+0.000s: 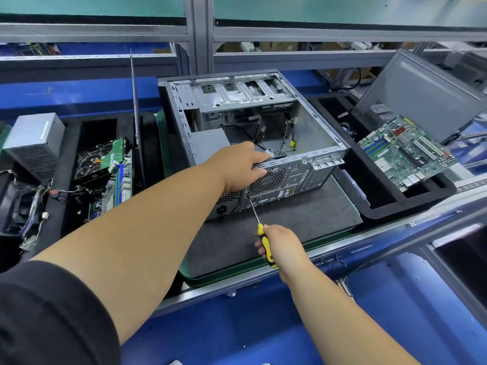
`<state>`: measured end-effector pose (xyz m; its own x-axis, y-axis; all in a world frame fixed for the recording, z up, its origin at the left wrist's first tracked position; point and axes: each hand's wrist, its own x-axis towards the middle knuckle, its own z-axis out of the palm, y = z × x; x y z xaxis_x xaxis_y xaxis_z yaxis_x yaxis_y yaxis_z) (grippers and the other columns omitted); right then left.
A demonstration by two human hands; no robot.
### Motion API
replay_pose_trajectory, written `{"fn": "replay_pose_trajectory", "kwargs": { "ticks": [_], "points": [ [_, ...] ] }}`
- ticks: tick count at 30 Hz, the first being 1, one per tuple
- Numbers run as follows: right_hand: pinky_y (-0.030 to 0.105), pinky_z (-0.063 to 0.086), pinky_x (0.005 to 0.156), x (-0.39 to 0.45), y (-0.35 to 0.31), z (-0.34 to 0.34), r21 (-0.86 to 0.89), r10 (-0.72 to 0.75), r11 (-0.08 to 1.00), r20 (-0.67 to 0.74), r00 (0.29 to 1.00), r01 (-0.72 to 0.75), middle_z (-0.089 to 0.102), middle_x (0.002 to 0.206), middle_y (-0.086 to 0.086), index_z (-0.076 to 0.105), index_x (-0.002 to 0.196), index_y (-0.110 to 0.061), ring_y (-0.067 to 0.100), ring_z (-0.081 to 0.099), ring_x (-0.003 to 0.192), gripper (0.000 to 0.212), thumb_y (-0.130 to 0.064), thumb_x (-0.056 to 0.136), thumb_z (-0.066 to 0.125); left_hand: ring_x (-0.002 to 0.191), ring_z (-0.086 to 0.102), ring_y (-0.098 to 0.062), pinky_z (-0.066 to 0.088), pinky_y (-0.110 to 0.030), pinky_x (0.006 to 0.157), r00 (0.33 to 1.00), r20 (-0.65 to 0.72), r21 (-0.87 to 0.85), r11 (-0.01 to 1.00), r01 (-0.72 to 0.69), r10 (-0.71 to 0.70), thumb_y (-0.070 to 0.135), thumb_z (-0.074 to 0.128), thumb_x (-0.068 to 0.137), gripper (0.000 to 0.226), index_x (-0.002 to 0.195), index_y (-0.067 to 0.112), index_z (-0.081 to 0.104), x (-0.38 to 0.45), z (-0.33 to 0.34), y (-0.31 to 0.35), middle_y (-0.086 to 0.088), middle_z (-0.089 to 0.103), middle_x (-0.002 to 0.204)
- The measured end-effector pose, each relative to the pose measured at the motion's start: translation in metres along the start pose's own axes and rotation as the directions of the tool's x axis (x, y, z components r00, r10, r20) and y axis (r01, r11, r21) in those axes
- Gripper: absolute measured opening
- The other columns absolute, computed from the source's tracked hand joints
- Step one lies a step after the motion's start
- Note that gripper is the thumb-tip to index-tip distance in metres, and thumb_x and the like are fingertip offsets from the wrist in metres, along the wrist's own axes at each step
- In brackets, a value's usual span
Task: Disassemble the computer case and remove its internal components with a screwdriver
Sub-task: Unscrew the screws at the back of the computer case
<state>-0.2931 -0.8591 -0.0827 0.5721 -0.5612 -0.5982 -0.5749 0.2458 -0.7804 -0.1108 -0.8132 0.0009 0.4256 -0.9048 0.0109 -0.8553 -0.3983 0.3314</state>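
An open grey computer case (313, 122) lies on its side on a dark mat (303, 217), its rear panel facing me. Loose cables and a power supply (210, 143) remain inside. My left hand (242, 164) grips the top rear edge of the case, fingers curled over the rim above the fan grille (271, 180). My right hand (282, 243) holds a yellow-and-black screwdriver (264, 241). Its tip touches the rear panel near the power supply's corner, just below my left hand.
A black tray at right holds a green motherboard (405, 151) and a leaning side panel (427, 93). At left, another tray holds a grey power supply (34, 146), a hard drive (100, 156), a board and cables. A panel (135, 106) stands upright beside the case.
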Motion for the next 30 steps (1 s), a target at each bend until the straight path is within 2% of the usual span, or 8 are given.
{"fn": "replay_pose_trajectory", "kwargs": {
  "ticks": [12, 16, 23, 26, 30],
  "points": [
    [0.027, 0.048, 0.057, 0.003, 0.009, -0.005, -0.075, -0.133, 0.989, -0.017, 0.991, 0.131, 0.061, 0.082, 0.005, 0.061, 0.099, -0.011, 0.011, 0.058, 0.054, 0.021, -0.031, 0.100, 0.053, 0.104, 0.052, -0.026, 0.034, -0.029, 0.080, 1.000, -0.004, 0.005, 1.000, -0.007, 0.007, 0.039, 0.044, 0.100, 0.045, 0.144, 0.031, 0.043, -0.001, 0.000, 0.001, -0.006, 0.048, 0.114],
    [0.025, 0.049, 0.055, 0.004, 0.011, -0.005, -0.071, -0.149, 0.987, -0.044, 0.988, 0.146, 0.061, 0.081, 0.003, 0.059, 0.097, -0.016, 0.008, 0.058, 0.051, 0.015, -0.031, 0.095, 0.063, 0.098, 0.050, -0.023, 0.032, -0.029, 0.078, 1.000, -0.003, 0.003, 1.000, -0.008, 0.008, 0.039, 0.044, 0.100, 0.045, 0.144, 0.031, 0.043, -0.002, -0.001, 0.001, -0.001, 0.044, 0.106],
    [0.024, 0.049, 0.055, 0.006, 0.012, -0.005, -0.097, -0.176, 0.981, -0.076, 0.981, 0.169, 0.062, 0.083, 0.000, 0.056, 0.093, -0.020, 0.008, 0.059, 0.054, 0.019, -0.029, 0.089, 0.072, 0.098, 0.050, -0.024, 0.032, -0.029, 0.077, 1.000, 0.003, -0.001, 1.000, -0.011, 0.011, 0.039, 0.044, 0.100, 0.045, 0.144, 0.031, 0.043, -0.002, -0.002, 0.003, -0.001, 0.043, 0.104],
    [0.027, 0.053, 0.059, 0.006, 0.011, -0.004, -0.121, -0.183, 0.978, -0.099, 0.978, 0.171, 0.061, 0.082, 0.000, 0.055, 0.092, -0.020, 0.008, 0.058, 0.054, 0.022, -0.027, 0.086, 0.075, 0.098, 0.050, -0.024, 0.032, -0.028, 0.077, 1.000, 0.002, -0.001, 1.000, -0.011, 0.011, 0.038, 0.044, 0.100, 0.045, 0.144, 0.031, 0.043, -0.002, -0.003, 0.002, -0.001, 0.043, 0.104],
    [0.028, 0.049, 0.061, 0.005, 0.009, -0.002, -0.153, -0.164, 0.977, -0.082, 0.983, 0.150, 0.062, 0.082, -0.001, 0.058, 0.093, -0.020, 0.010, 0.057, 0.060, 0.021, -0.038, 0.089, 0.070, 0.101, 0.050, -0.025, 0.032, -0.028, 0.078, 1.000, 0.005, 0.007, 1.000, -0.011, 0.011, 0.039, 0.044, 0.100, 0.045, 0.145, 0.032, 0.042, -0.002, -0.002, 0.003, 0.000, 0.041, 0.103]
  ]
}}
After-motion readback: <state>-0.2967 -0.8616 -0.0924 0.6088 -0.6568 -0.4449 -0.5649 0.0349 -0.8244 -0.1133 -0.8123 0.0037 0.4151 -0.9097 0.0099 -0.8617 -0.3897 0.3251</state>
